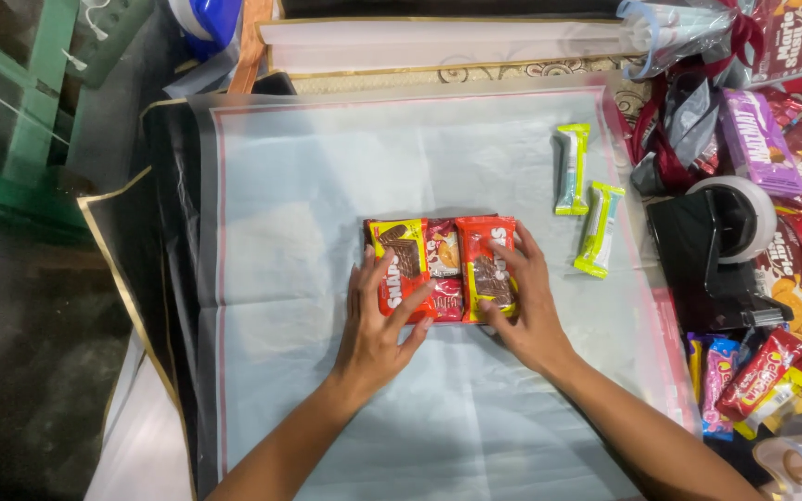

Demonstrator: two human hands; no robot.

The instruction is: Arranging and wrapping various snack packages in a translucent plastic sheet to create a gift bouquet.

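a cluster of red and yellow foil snack packets (440,269) lies flat at the centre of a translucent white plastic sheet (308,186) spread over the desk. the left hand (378,320), at 7 o'clock of the cluster, rests open with fingers spread on its left packet. the right hand (526,306), at 4 o'clock, presses flat on the right packet, its grip closed on nothing. two lime-green slim wrapped sticks (587,199) lie at 2 o'clock. a black tape dispenser (717,246) sits at 3 o'clock.
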